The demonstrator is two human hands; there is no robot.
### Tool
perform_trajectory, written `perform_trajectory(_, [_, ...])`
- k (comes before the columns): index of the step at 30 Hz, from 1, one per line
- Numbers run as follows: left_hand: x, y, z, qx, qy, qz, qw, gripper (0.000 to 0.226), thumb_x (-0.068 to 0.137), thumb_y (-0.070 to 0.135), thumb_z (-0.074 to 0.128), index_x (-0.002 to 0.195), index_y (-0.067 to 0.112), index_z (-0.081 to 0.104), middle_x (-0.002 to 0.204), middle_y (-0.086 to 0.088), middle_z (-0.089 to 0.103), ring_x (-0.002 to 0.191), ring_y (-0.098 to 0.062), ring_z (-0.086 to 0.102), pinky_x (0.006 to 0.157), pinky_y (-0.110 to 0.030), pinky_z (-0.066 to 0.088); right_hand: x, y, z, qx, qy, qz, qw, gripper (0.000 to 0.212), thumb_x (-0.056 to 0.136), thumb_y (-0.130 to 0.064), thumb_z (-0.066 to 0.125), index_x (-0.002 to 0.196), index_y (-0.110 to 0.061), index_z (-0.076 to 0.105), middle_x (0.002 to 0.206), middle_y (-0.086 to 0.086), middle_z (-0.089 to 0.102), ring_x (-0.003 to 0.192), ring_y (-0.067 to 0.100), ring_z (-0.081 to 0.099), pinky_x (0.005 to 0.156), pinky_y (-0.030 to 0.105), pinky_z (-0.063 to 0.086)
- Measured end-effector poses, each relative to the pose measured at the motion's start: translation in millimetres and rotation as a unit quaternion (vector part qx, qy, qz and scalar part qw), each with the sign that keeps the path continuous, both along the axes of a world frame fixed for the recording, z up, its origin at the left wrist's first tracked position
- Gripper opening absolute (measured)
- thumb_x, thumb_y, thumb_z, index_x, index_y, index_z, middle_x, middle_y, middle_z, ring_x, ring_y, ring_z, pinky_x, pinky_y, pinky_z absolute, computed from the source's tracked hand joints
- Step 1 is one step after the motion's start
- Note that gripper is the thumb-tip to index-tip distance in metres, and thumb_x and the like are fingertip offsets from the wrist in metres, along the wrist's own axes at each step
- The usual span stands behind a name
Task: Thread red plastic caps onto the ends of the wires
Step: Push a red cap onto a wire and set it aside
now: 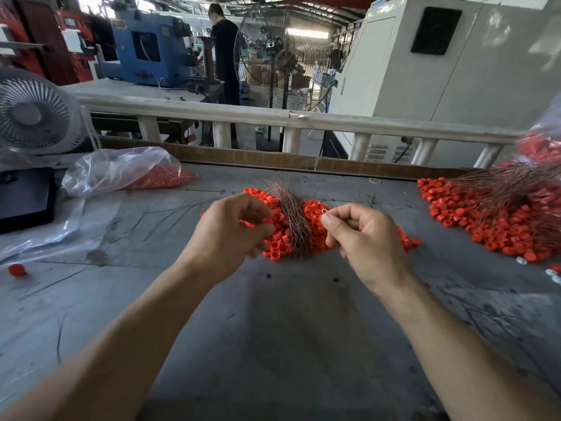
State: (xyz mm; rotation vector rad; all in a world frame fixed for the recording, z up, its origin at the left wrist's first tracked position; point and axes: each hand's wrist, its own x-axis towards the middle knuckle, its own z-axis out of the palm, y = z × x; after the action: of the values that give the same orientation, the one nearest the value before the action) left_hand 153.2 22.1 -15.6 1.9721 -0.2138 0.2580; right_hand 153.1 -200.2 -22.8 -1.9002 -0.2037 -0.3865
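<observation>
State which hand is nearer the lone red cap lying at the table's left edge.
Left. The left hand hovers over the middle cap pile, well right of the lone red cap; the right hand is farther right still, beyond the wire bundle.

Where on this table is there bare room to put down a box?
Bare: the near table between the forearms, and the stretch between the middle caps and right cap pile. Crowded: around the wires, the bag at left.

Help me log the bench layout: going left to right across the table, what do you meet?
Lone cap → bag of caps → left hand → wire bundle → right hand → capped wires.
</observation>
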Motion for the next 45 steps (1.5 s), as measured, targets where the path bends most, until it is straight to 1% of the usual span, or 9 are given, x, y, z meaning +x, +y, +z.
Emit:
perform_trajectory(2, [-5, -7, 5, -0.151, 0.031, -0.047, 0.987, 0.019, 0.086, -0.009, 0.073, 0.1, 0.005, 0.069, 0.088, -0.019, 0.071, 0.071, -0.024, 0.074, 0.068, -0.033, 0.063, -2, 4, 1, 0.005, -0.015, 0.029, 0.999, 0.012, 0.096, -0.023, 0.07, 0.084, -0.022, 0.072, 0.061, -0.001, 0.066, 0.048, 0.001, 0.052, 0.053, 0.013, 0.037])
perform_trajectory(4, [-9, -12, 6, -0.255, 0.056, -0.088, 0.961, 0.022, 0.085, -0.014, 0.068, 0.103, -0.002, 0.067, 0.088, -0.019, 0.068, 0.076, -0.024, 0.074, 0.072, -0.03, 0.062, -5, 8, 2, 0.017, -0.026, 0.054, 0.998, 0.01, 0.095, -0.024, 0.071, 0.086, -0.021, 0.073, 0.06, -0.002, 0.064, 0.049, 0.002, 0.053, 0.052, 0.012, 0.038])
perform_trajectory(9, [-13, -21, 8, -0.341, 0.082, -0.139, 0.926, 0.025, 0.086, -0.015, 0.061, 0.107, -0.003, 0.067, 0.088, -0.014, 0.072, 0.085, -0.021, 0.075, 0.077, -0.026, 0.06, -13, 16, 7, 0.028, -0.052, 0.076, 0.995, 0.008, 0.091, -0.028, 0.071, 0.085, -0.025, 0.074, 0.058, -0.01, 0.061, 0.053, 0.002, 0.052, 0.054, 0.015, 0.04])
perform_trajectory(14, [-15, -22, 7, -0.345, 0.08, -0.161, 0.921, 0.024, 0.086, -0.012, 0.061, 0.106, -0.002, 0.068, 0.09, -0.014, 0.075, 0.088, -0.023, 0.075, 0.08, -0.03, 0.061, -19, 19, 13, 0.002, -0.067, 0.064, 0.996, 0.008, 0.093, -0.021, 0.074, 0.085, -0.024, 0.075, 0.074, -0.003, 0.074, 0.071, 0.016, 0.069, 0.068, 0.031, 0.057])
perform_trajectory(22, [-14, -23, 6, -0.321, 0.069, -0.166, 0.93, 0.029, 0.078, 0.001, 0.068, 0.107, 0.003, 0.07, 0.092, -0.013, 0.074, 0.088, -0.024, 0.074, 0.081, -0.033, 0.062, -22, 21, 14, -0.003, -0.065, 0.057, 0.996, 0.011, 0.092, -0.019, 0.074, 0.082, -0.023, 0.074, 0.073, -0.001, 0.073, 0.07, 0.019, 0.068, 0.068, 0.035, 0.056])
perform_trajectory(26, [-12, -22, 3, -0.314, 0.067, -0.176, 0.93, 0.026, 0.079, 0.008, 0.069, 0.103, 0.011, 0.076, 0.093, -0.013, 0.073, 0.087, -0.023, 0.071, 0.08, -0.034, 0.061, -20, 19, 15, 0.012, -0.076, 0.049, 0.996, 0.011, 0.093, -0.02, 0.074, 0.084, -0.024, 0.075, 0.075, -0.001, 0.073, 0.072, 0.019, 0.069, 0.068, 0.031, 0.058])
perform_trajectory(35, [-12, -22, 0, -0.288, 0.063, -0.208, 0.933, 0.032, 0.082, 0.01, 0.07, 0.111, 0.018, 0.079, 0.089, -0.013, 0.07, 0.084, -0.02, 0.07, 0.081, -0.033, 0.06, -20, 20, 13, 0.009, -0.07, 0.055, 0.996, 0.007, 0.094, -0.024, 0.073, 0.087, -0.025, 0.074, 0.078, 0.004, 0.075, 0.075, 0.025, 0.071, 0.072, 0.046, 0.059])
perform_trajectory(41, [-14, -22, 1, -0.256, 0.049, -0.202, 0.944, 0.033, 0.082, 0.015, 0.068, 0.112, 0.023, 0.079, 0.085, -0.009, 0.065, 0.077, -0.014, 0.063, 0.076, -0.03, 0.059, -19, 19, 13, 0.01, -0.071, 0.059, 0.996, 0.01, 0.093, -0.019, 0.074, 0.084, -0.024, 0.075, 0.073, 0.004, 0.072, 0.07, 0.026, 0.067, 0.066, 0.039, 0.057])
perform_trajectory(45, [-13, -20, 1, -0.247, 0.041, -0.193, 0.949, 0.032, 0.082, 0.016, 0.068, 0.113, 0.021, 0.078, 0.083, -0.005, 0.066, 0.075, -0.013, 0.061, 0.072, -0.026, 0.057, -19, 19, 14, -0.002, -0.066, 0.066, 0.996, 0.011, 0.093, -0.017, 0.074, 0.083, -0.022, 0.074, 0.07, 0.001, 0.071, 0.063, 0.011, 0.063, 0.062, 0.032, 0.054])
